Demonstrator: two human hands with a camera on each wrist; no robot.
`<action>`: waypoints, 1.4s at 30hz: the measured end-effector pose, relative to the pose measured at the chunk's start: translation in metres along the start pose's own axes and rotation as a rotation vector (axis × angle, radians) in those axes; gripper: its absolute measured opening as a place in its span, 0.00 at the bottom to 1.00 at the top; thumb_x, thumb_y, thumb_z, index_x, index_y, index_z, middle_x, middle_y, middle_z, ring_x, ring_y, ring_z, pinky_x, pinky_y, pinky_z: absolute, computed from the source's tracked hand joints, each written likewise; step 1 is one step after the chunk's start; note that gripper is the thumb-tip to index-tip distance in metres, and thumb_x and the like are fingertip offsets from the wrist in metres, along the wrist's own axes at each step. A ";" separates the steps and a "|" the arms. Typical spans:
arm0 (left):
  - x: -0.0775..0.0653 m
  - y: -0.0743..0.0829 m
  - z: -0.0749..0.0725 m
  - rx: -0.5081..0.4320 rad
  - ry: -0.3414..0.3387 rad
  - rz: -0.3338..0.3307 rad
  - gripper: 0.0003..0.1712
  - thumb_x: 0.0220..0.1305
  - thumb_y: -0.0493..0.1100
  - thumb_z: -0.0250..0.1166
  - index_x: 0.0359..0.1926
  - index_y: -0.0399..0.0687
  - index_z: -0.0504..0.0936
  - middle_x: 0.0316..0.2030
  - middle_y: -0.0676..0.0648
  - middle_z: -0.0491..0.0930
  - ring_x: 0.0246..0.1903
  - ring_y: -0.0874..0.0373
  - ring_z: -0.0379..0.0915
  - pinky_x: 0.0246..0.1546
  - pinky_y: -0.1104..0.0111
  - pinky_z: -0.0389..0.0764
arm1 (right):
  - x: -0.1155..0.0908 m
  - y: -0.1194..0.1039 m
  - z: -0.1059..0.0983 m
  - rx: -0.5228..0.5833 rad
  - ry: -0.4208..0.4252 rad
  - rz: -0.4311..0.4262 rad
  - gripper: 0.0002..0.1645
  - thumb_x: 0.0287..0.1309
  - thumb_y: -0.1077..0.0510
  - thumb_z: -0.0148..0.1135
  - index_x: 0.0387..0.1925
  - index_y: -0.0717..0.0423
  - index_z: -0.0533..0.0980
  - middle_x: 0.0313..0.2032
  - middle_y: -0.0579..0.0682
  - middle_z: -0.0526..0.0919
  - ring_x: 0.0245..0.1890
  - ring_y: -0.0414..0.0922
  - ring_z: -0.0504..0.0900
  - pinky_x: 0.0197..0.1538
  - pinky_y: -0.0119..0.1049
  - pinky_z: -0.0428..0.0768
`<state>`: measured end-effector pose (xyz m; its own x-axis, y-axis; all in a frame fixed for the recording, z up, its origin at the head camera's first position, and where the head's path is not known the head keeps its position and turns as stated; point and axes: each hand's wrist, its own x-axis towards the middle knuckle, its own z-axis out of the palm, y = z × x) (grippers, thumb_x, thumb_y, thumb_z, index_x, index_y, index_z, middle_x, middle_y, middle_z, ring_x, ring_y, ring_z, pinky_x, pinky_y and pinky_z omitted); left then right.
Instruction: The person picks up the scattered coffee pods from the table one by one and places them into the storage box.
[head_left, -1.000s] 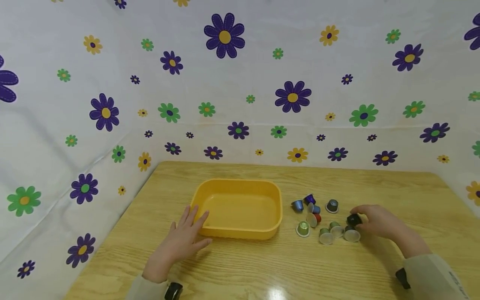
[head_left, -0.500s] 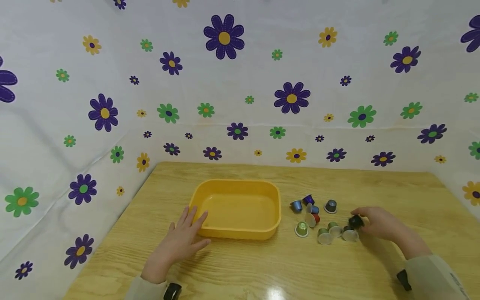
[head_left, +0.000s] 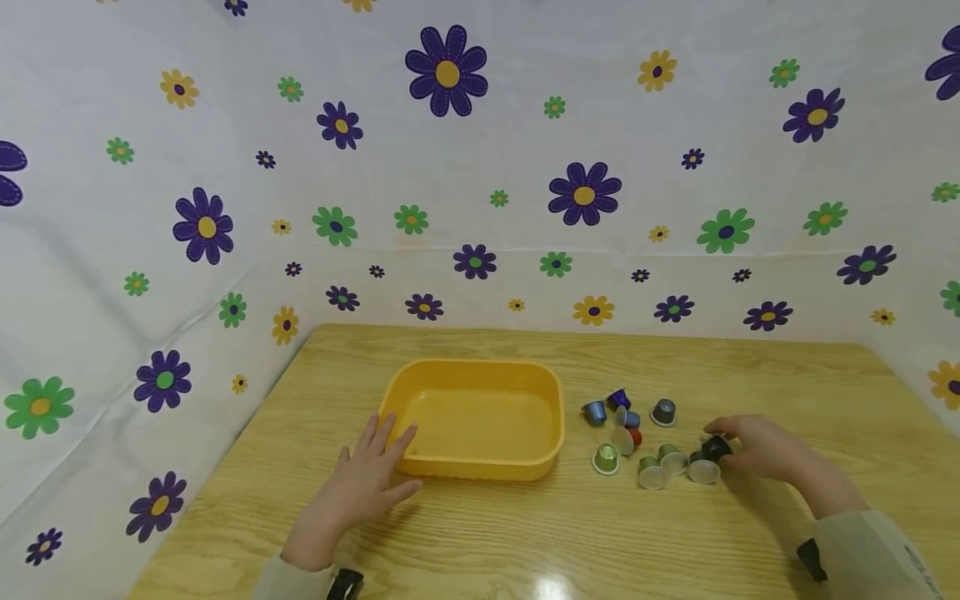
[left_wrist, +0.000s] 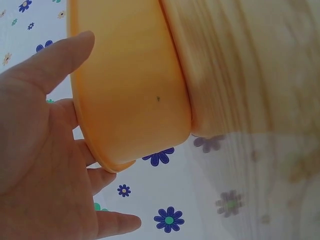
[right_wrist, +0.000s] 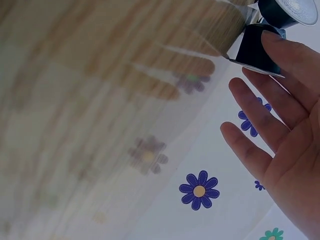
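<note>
My left hand lies with spread, straight fingers over the near left corner of a yellow plastic tub. Its fingers touch the rim, as the left wrist view also shows. At the right, my right hand pinches a black coffee capsule between thumb and fingers, low over the table. In the right wrist view the thumb presses the dark capsule, whose pale rim faces down and left. Another dark capsule with a pale lid lies close beside it.
Several more coffee capsules lie between tub and right hand: green, red, blue, purple and grey. The wooden table meets a flower-print cloth behind and at the sides.
The black capsule has shifted slightly right and toward me in my right hand's fingers, close to the pale-lidded one. My left hand stays at the tub's corner.
</note>
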<state>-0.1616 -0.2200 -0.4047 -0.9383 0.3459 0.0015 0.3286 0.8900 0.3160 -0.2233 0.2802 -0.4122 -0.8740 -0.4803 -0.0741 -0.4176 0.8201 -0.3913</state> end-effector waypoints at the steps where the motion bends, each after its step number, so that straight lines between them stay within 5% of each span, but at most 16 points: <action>1: 0.000 0.000 0.000 -0.002 -0.005 -0.004 0.39 0.58 0.54 0.58 0.66 0.45 0.55 0.65 0.35 0.42 0.63 0.38 0.31 0.45 0.32 0.48 | 0.000 -0.001 0.000 0.002 0.000 -0.002 0.21 0.42 0.67 0.65 0.42 0.70 0.74 0.39 0.61 0.78 0.38 0.59 0.76 0.40 0.51 0.73; 20: -0.001 0.001 0.000 0.003 0.013 0.004 0.39 0.57 0.54 0.58 0.66 0.46 0.55 0.65 0.34 0.43 0.64 0.39 0.30 0.45 0.32 0.48 | -0.003 0.003 -0.001 0.037 0.004 0.006 0.19 0.42 0.67 0.63 0.40 0.71 0.74 0.36 0.60 0.79 0.36 0.57 0.76 0.39 0.51 0.73; 42: -0.003 0.002 -0.002 0.017 0.005 0.001 0.40 0.57 0.53 0.59 0.66 0.46 0.54 0.65 0.34 0.42 0.64 0.39 0.30 0.45 0.32 0.47 | -0.005 -0.022 -0.009 0.018 0.204 0.027 0.24 0.44 0.59 0.66 0.42 0.72 0.74 0.38 0.64 0.78 0.38 0.59 0.76 0.40 0.53 0.73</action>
<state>-0.1584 -0.2198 -0.4026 -0.9384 0.3456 0.0067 0.3316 0.8946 0.2995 -0.2117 0.2674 -0.3950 -0.9176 -0.3841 0.1020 -0.3907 0.8249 -0.4085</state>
